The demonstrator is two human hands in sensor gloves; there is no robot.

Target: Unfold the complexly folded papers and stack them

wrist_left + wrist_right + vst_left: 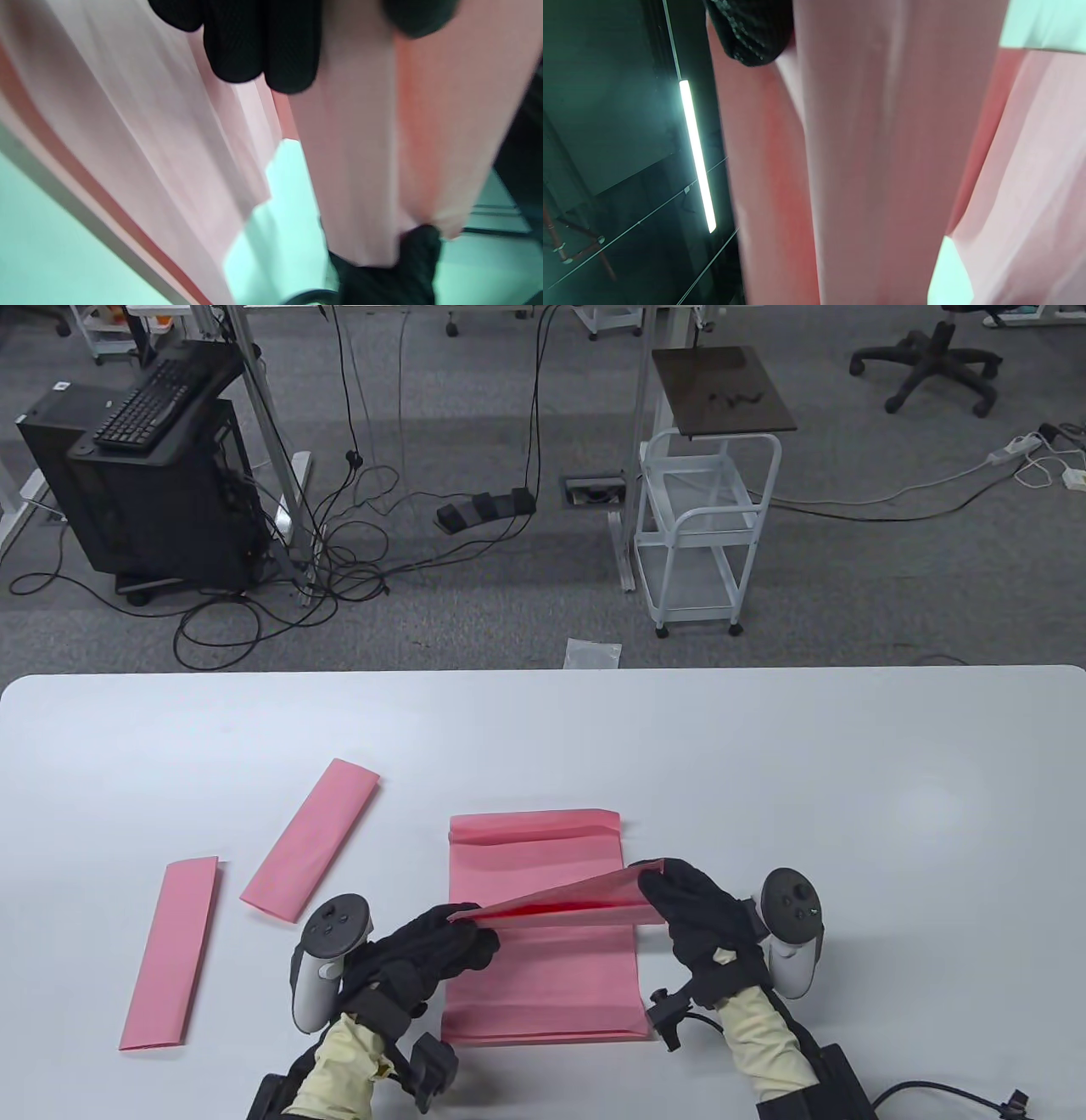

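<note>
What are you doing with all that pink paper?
Two hands in black gloves are opening up a folded pink paper sheet on the white table. The left hand and the right hand each hold one end of a flap, lifted off the rest of the sheet. Two more folded pink paper strips lie to the left, not yet opened.

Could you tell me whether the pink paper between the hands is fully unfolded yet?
Not yet: the pink paper is partly open, one flap lifted between the left hand and right hand.
</note>
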